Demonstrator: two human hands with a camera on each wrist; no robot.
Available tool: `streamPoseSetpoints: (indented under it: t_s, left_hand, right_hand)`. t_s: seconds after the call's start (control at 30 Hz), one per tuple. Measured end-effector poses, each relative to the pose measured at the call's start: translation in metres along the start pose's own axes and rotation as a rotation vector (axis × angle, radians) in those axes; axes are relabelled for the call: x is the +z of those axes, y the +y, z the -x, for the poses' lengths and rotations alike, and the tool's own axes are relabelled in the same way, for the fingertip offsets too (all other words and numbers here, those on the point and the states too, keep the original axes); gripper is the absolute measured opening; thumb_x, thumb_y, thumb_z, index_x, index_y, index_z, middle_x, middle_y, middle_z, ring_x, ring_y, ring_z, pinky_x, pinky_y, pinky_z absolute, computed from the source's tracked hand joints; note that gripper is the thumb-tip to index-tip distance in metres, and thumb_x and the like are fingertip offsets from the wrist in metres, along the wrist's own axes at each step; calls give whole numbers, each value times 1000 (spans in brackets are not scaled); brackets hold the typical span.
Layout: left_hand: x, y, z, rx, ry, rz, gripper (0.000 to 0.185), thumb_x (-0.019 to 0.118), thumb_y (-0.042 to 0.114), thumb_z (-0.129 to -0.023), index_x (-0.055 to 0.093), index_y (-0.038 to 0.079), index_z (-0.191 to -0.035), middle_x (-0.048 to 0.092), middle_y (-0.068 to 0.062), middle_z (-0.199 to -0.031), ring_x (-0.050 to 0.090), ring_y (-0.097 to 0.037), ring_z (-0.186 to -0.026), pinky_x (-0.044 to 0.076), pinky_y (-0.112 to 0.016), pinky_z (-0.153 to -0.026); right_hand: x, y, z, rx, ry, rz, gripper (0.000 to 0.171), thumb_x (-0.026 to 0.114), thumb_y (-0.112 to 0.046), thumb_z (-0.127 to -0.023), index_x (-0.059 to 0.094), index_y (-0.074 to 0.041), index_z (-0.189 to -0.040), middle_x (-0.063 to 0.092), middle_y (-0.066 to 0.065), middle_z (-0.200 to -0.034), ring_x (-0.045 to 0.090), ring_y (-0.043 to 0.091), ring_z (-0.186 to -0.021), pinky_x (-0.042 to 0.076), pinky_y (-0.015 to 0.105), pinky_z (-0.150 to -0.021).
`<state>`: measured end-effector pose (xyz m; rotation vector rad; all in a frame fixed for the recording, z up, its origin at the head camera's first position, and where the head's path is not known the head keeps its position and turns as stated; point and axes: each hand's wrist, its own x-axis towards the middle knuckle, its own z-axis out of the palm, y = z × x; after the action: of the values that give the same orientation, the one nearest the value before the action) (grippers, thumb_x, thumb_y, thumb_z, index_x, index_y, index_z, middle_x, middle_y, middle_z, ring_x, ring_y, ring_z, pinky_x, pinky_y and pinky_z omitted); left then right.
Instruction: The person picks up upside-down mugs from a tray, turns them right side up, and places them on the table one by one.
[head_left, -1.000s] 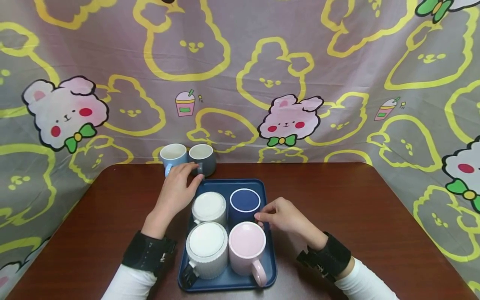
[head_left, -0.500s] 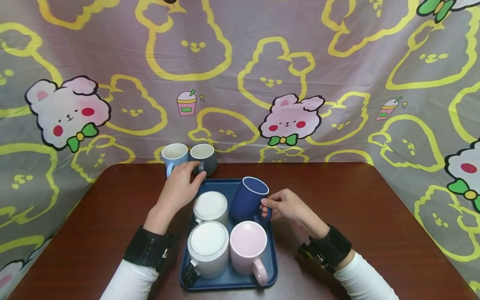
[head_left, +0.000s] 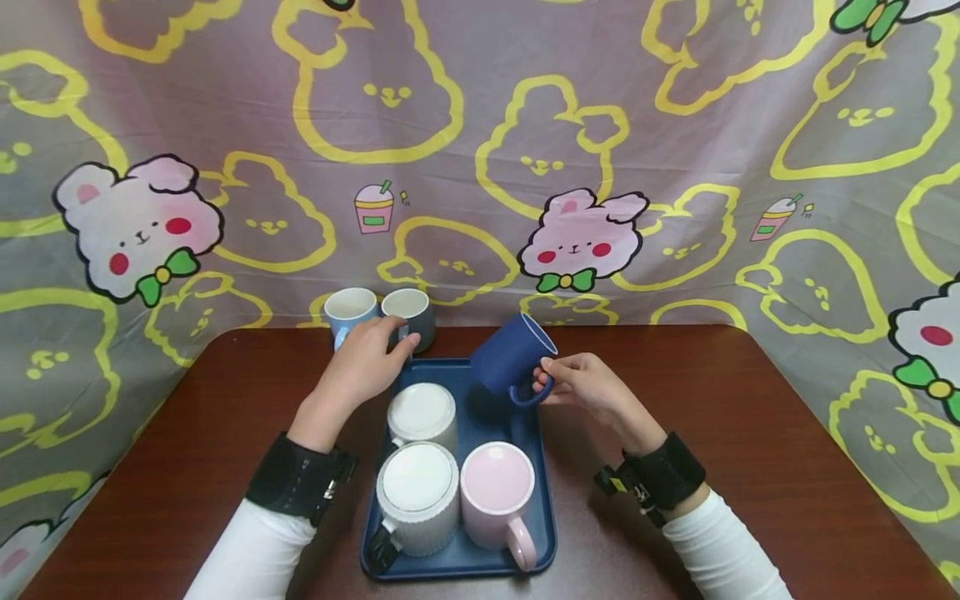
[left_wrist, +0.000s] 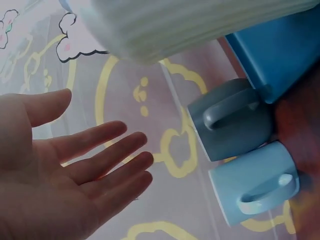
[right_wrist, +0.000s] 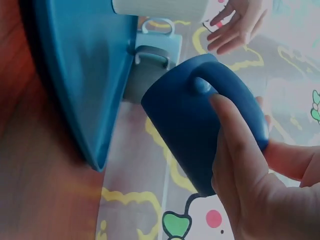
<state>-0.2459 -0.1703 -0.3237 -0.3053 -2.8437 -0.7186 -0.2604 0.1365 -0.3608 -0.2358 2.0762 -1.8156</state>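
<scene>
No readable words, brands or numbers anywhere here. The cloth backdrop (head_left: 675, 167) carries only cartoon pictures: bunnies, drink cups, yellow outlines, no lettering. The navy mug (head_left: 510, 358), the other mugs and the blue tray (head_left: 542, 517) are plain, without print or logo. The black wristbands show small marks too tiny to read. Both wrist views turn up no labels either.

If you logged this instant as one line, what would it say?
right hand: holds navy mug by handle, tilted above blue tray | left hand: open beside grey mug | tray: three mugs
</scene>
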Motion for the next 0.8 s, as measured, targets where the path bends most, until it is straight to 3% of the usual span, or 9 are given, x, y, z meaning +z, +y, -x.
streamPoseSetpoints:
  t_s: [0.2,0.4,0.63,0.8]
  left_hand:
    - [-4,12,-4,-10,-38,2,50,50,34,-98,51,-4,-130,55,-24,-128,51,-40,-119,43,-54,-98]
    - [-7,25,-9,-31,-66,4,50,47,38,-98,55,-3,-126,60,-22,-121,56,-38,-110,47,-51,-93]
    - [-7,42,-11,-88,-77,49,48,45,42,-98,63,1,-116,67,-16,-101,60,-30,-89,52,-42,-76]
    - [-4,50,-15,-73,-80,62,44,45,42,-98,67,4,-101,61,-10,-76,57,-25,-75,45,-33,-63]
  right_hand:
    - [0,-6,-3,-5,3,-83,37,47,-19,-100,53,15,-115,63,4,-84,66,12,-77,52,40,-87]
    - [2,-13,-6,-17,9,-158,38,44,-18,-101,49,16,-118,62,4,-86,64,11,-79,48,42,-91]
    - [3,-21,-9,-23,27,-220,39,42,-19,-102,48,16,-117,59,4,-85,63,11,-77,52,36,-86]
    - [4,-25,-10,-37,33,-244,40,41,-19,-102,46,16,-119,59,6,-87,63,11,-77,53,32,-85]
